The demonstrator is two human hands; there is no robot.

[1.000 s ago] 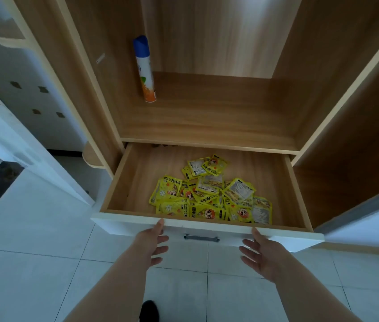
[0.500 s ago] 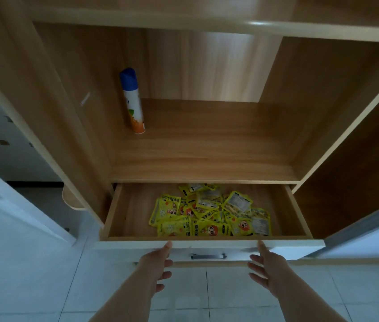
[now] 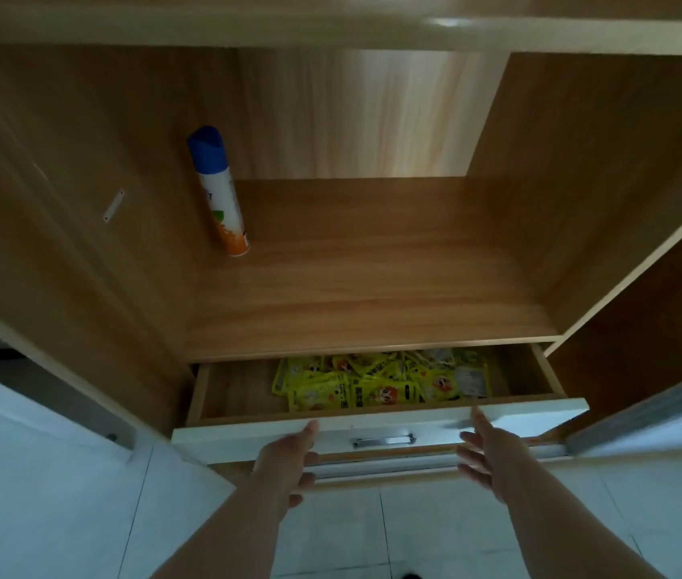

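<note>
Drawer (image 3: 226,440), one, partly out; left hand (image 3: 285,457) and right hand (image 3: 485,453) touch its front, both grips released, fingers straight.

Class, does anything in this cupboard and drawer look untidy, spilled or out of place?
Yellow sachets lie in a loose overlapping heap in the drawer, not stacked. The spray can stands on the shelf; nothing spilled.
</note>
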